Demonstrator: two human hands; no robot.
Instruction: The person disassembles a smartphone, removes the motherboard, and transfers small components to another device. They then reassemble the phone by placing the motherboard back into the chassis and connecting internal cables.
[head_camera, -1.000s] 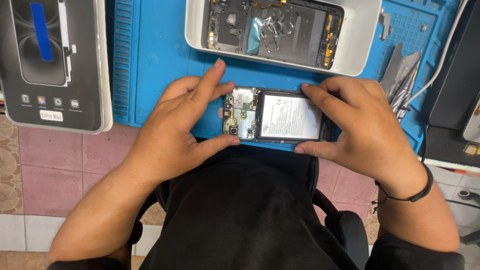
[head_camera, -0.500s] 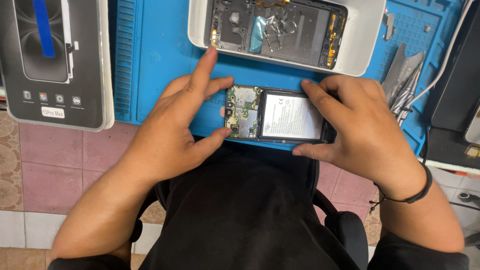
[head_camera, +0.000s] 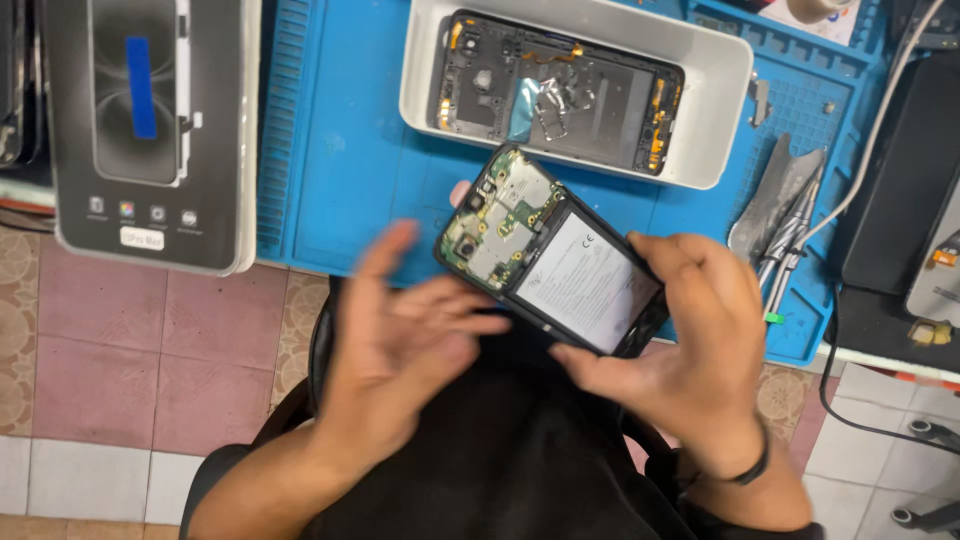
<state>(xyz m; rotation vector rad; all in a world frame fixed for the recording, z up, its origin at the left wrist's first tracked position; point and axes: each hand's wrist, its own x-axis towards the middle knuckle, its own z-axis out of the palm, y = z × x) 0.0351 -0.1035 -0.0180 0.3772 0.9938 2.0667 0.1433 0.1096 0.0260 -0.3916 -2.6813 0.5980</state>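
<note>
Now | blue mat (head_camera: 350, 190), tiled floor (head_camera: 150, 350) | right hand (head_camera: 690, 350) grips opened phone (head_camera: 550, 250) | left hand (head_camera: 400, 340) spread, empty

Place: a phone repair workshop.
Work surface: blue repair mat (head_camera: 350, 170) with ridged edge and small compartments.
Parts: opened phone (head_camera: 550, 255) showing circuit board and battery; white tray (head_camera: 715, 110) with a stripped phone frame.
Tools: metal tweezers (head_camera: 785, 215) on the mat.
Floor: pink tiles (head_camera: 150, 350).
</note>
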